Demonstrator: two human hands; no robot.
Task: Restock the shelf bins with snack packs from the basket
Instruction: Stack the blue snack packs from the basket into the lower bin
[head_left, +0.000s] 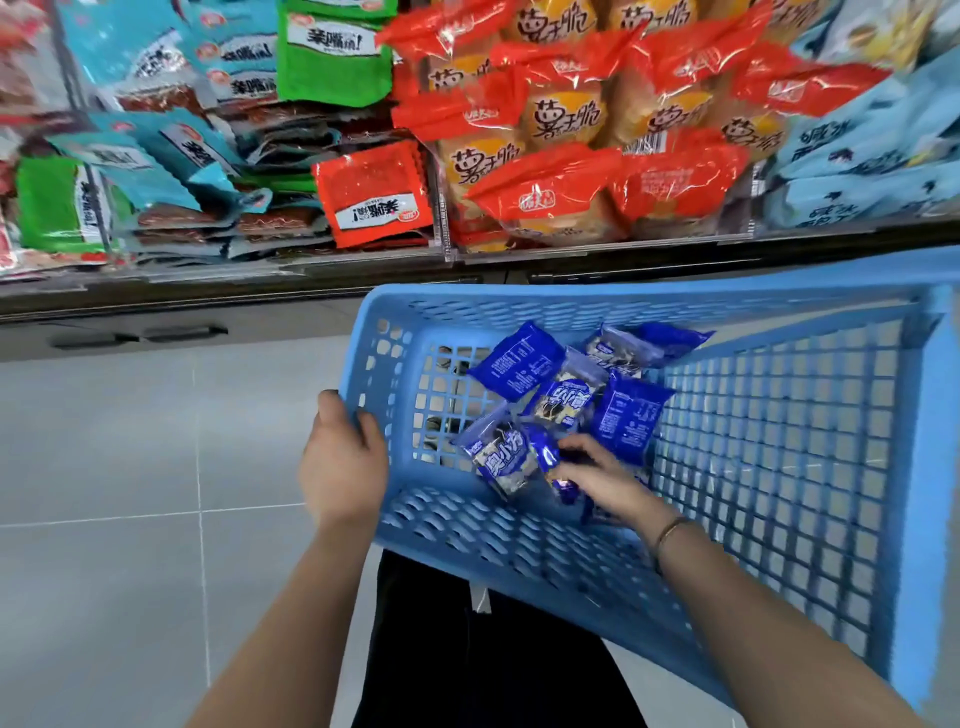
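- Inside the basket (779, 312), the right hand (602, 478) has its fingers (574, 446) curled onto a dark blue snack pack (563, 488) near the wall closest to the person.
- At the basket's left corner, the left hand (343, 462) grips the rim, fingers (371, 428) hooked over it.
- Other blue packs (517, 361) lie loose on the basket bottom, just beyond the right hand.
- Above the basket, the shelf bins (597, 244) hold red-and-orange bags (550, 200), with teal and green packets (332, 57) to their left.
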